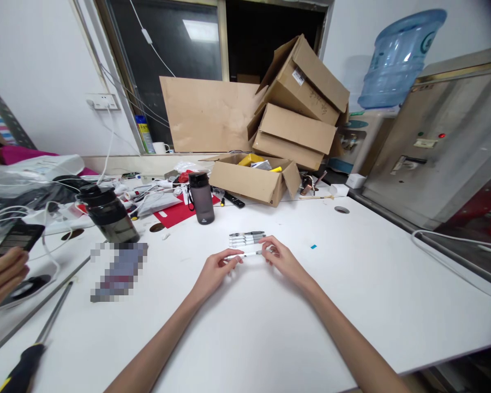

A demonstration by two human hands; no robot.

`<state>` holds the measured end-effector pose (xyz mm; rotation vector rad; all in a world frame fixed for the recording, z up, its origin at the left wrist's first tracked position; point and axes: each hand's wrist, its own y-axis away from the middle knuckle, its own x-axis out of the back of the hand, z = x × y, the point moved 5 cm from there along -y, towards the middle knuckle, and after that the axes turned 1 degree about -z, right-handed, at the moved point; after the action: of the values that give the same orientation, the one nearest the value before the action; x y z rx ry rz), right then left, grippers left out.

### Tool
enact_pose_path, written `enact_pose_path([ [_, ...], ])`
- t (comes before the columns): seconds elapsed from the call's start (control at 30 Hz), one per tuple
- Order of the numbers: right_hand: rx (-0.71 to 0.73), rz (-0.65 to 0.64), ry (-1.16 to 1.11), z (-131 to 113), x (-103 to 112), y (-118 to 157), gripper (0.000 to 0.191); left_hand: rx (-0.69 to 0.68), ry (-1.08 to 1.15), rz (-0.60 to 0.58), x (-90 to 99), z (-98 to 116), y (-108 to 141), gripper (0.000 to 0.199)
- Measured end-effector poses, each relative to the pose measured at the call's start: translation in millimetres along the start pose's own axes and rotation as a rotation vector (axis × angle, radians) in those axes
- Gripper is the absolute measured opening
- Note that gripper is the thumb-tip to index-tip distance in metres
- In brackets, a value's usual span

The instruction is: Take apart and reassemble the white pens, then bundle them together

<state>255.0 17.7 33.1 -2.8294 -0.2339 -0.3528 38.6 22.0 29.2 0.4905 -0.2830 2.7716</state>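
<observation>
A white pen (251, 254) lies level between my two hands, low over the white table. The fingers of my left hand (220, 266) pinch its left end, and those of my right hand (281, 257) close on its right end. Just beyond it, several pens (245, 240) rest side by side, nearly parallel, with a dark one (247, 233) farthest from me. The fingertips of my right hand are close to the right ends of that row.
Beyond the pens stand a dark bottle (202, 199) and an open cardboard box (249, 182). Another bottle (110, 215), a screwdriver (45, 333) and another person's hand (6, 278) with a phone (18, 240) are at left. A small blue piece (313, 246) lies right.
</observation>
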Motion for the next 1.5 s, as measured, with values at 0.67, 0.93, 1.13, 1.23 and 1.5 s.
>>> enact_pose_path([
  [0.67, -0.048, -0.068, -0.020, -11, 1, 2, 0.025, 0.012, 0.049, -0.012, -2.3, -2, -2, 0.039],
  [0.93, -0.093, -0.099, -0.038, -4, 0, 2, 0.027, 0.016, 0.060, -0.036, -4.6, 1, -2, 0.038],
  [1.13, -0.040, -0.106, -0.034, -10, 2, 2, 0.021, 0.001, 0.037, -0.036, -5.6, 4, 2, 0.038],
  [1.23, -0.105, -0.085, -0.020, -2, 2, 0, 0.027, -0.016, 0.022, -0.049, -6.9, 6, 4, 0.037],
  [1.5, -0.015, -0.102, -0.034, -3, 3, -1, 0.025, -0.009, 0.037, -0.047, -6.8, 1, -1, 0.038],
])
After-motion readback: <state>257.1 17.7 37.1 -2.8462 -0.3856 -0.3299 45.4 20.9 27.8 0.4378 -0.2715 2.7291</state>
